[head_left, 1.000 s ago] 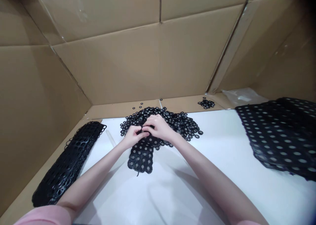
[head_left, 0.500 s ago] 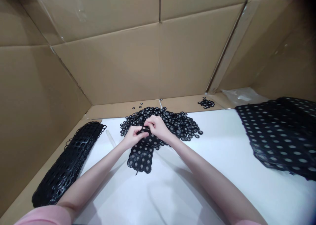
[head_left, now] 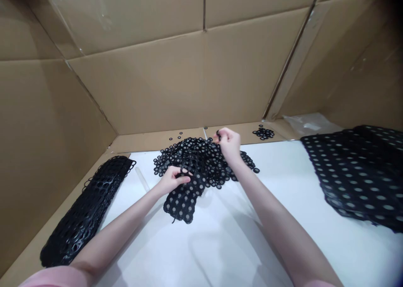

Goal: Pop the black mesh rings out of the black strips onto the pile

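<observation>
My left hand [head_left: 172,180] pinches the edge of a black rubber sheet [head_left: 182,203] dotted with pale round spots, whose near end lies on the white table. Raised to the right, my right hand [head_left: 229,143] is closed with a small black rubber ring [head_left: 218,135] at its fingertips. A heap of black rubber rings [head_left: 217,169] spreads behind and beneath the sheet, partly hidden by it and by my hands.
A stack of black sheets full of ring holes [head_left: 88,211] lies at the left. Large spotted black sheets [head_left: 355,169] cover the right side. A small ring cluster [head_left: 263,132] rests on the cardboard ledge, near a clear plastic bag [head_left: 311,123]. A whitish strip [head_left: 142,178] lies left of the heap. Cardboard walls [head_left: 151,85] surround the table.
My right hand has left the sheet and moved up and right, with a black ring at its fingers. My left hand has shifted slightly lower, still on the sheet.
</observation>
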Action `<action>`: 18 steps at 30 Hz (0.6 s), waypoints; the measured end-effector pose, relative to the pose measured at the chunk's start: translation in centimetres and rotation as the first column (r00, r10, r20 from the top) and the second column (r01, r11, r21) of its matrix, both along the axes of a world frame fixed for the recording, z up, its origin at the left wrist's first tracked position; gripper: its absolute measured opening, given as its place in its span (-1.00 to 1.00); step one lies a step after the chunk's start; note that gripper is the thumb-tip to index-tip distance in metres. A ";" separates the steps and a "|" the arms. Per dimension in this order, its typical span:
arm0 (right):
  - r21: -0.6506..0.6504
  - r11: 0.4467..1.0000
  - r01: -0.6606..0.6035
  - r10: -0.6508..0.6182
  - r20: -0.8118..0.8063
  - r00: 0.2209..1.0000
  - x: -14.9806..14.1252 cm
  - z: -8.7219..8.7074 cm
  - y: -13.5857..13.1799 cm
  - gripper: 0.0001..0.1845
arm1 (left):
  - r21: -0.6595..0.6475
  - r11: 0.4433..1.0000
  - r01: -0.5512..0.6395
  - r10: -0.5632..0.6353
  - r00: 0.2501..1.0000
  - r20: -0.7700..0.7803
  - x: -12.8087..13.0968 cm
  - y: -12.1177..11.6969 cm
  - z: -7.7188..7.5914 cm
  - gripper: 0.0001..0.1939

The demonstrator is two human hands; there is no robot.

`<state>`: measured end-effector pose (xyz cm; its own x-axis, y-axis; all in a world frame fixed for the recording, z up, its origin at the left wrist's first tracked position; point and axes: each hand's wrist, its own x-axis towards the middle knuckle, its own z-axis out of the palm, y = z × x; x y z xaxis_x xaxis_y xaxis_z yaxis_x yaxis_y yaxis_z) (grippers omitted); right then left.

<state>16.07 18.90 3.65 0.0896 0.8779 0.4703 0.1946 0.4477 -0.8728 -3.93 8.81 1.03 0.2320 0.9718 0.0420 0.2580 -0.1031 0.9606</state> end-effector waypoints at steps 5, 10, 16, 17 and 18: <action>0.012 1.000 0.021 -0.023 0.230 0.973 1.1 -0.7 1.0 -0.71 | -0.018 0.992 0.121 -0.121 0.993 0.015 0.3 -0.2 0.7 -0.66; 0.003 0.998 -0.060 0.052 0.463 0.885 -0.1 -2.7 0.7 -0.81 | -0.100 0.927 0.361 -0.369 0.926 -0.077 0.2 -0.3 1.6 -0.58; 0.016 0.997 0.077 -0.074 0.534 0.842 0.4 -2.1 0.5 -0.75 | -0.231 0.969 0.085 -0.082 0.996 0.021 0.1 -0.4 1.1 -0.68; 0.036 0.994 0.108 -0.111 0.511 0.852 0.6 -1.4 0.3 -0.75 | -0.223 0.973 0.051 -0.036 0.997 0.069 0.1 -0.3 1.1 -0.69; 0.059 0.993 0.105 -0.120 0.475 0.872 0.8 -0.6 0.0 -0.75 | -0.206 0.978 0.018 0.006 0.993 0.119 0.1 -0.2 1.1 -0.70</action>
